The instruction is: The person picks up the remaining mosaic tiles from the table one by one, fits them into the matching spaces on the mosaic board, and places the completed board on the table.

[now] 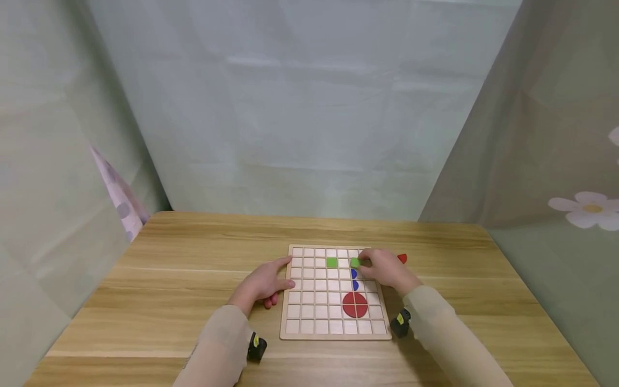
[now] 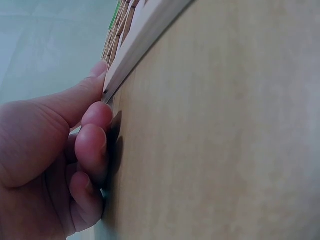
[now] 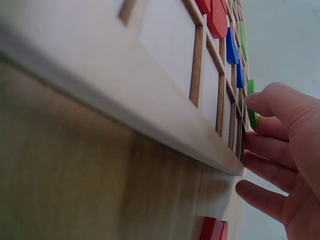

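Note:
A wooden board [image 1: 322, 327] with a grid of white squares lies on the table. My right hand [image 1: 384, 267] pinches a green square tile [image 1: 355, 263] between thumb and index finger, over a cell near the far right; the other fingers spread beside it in the right wrist view. My left hand [image 1: 261, 280] rests against the board's left edge, thumb on the rim [image 2: 131, 55] and index finger reaching farther up. Its remaining fingers curl loosely by the table. Another green square tile [image 1: 331, 262] sits in the same row. Below the pinched tile are two blue half-round pieces [image 1: 355, 285].
A red circle of quarter pieces [image 1: 349, 301] lies on the board's lower right. Loose red pieces [image 1: 402, 258] rest on the wooden table [image 1: 193, 236] right of the board, beyond my right hand. Black wrist cameras [image 1: 257, 347] sit by both wrists. Pale curtains [image 1: 309, 107] surround the table.

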The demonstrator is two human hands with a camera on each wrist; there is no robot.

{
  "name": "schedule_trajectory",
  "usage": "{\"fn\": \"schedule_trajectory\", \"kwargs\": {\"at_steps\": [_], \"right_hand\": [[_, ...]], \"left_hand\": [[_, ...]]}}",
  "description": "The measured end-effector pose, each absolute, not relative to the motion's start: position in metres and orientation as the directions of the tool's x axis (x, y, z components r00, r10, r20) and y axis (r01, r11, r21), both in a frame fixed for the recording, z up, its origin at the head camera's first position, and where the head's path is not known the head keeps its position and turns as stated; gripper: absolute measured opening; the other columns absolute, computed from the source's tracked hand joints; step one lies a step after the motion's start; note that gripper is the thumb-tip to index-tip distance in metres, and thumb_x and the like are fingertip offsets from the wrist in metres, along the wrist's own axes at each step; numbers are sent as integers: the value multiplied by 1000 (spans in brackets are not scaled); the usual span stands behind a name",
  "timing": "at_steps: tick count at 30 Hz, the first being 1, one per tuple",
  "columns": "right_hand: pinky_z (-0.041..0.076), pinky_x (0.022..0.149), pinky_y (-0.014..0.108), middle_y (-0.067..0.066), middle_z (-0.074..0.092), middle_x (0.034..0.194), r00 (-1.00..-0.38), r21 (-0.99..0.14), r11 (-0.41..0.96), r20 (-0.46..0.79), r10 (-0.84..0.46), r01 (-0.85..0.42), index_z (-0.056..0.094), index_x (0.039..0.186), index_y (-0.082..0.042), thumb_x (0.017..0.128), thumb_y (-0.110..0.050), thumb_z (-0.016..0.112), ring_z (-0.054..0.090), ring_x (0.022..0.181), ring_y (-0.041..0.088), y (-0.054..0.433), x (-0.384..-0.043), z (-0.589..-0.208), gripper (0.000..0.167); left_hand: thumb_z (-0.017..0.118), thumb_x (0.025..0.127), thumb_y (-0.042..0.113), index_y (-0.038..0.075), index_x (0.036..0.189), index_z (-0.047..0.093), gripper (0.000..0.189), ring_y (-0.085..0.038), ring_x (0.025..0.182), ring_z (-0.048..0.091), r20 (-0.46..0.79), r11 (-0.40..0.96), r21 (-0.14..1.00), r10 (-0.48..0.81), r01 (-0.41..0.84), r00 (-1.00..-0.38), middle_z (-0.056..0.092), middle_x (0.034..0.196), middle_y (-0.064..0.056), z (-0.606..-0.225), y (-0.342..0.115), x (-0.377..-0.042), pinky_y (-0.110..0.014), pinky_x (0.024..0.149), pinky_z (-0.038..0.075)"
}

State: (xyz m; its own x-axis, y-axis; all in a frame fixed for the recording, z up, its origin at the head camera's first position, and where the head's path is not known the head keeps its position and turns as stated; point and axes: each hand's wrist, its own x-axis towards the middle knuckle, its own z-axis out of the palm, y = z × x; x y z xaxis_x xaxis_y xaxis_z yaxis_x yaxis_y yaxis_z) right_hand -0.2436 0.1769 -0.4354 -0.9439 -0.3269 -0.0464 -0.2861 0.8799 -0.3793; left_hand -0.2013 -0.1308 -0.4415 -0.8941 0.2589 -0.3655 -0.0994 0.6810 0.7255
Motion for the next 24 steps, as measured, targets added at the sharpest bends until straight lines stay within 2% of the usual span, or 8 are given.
{"fn": "schedule_trajectory", "kwargs": {"at_steps": [8, 15, 24], "right_hand": [[51, 91, 40, 5, 69, 108, -946, -321, 899, -29, -323, -297, 69, 110, -10, 85, -26, 70, 62, 99, 20, 169, -243, -433, 30], [53, 74, 32, 2, 70, 101, -937, -236, 911, -7, -349, -338, 70, 108, -12, 85, -26, 70, 62, 83, 13, 162, -245, -434, 27], [53, 71, 30, 4, 70, 103, -940, -254, 911, -20, -339, -323, 68, 113, -11, 85, -23, 70, 59, 79, 11, 159, -246, -434, 31]], "left_hand": [[64, 90, 30, 28, 150, 26, 71, -14, 39, 45, -364, 679, 726, 251, -105, -897, 52, 49, -6, -441, -130, -200, -28, 40, 44], [64, 90, 30, 28, 150, 26, 72, -14, 38, 45, -363, 679, 727, 247, -107, -898, 52, 48, -5, -442, -131, -201, -27, 40, 44], [64, 90, 29, 28, 151, 25, 72, -15, 39, 45, -368, 674, 731, 249, -112, -896, 51, 48, -5, -443, -131, -202, -28, 40, 45]]}}
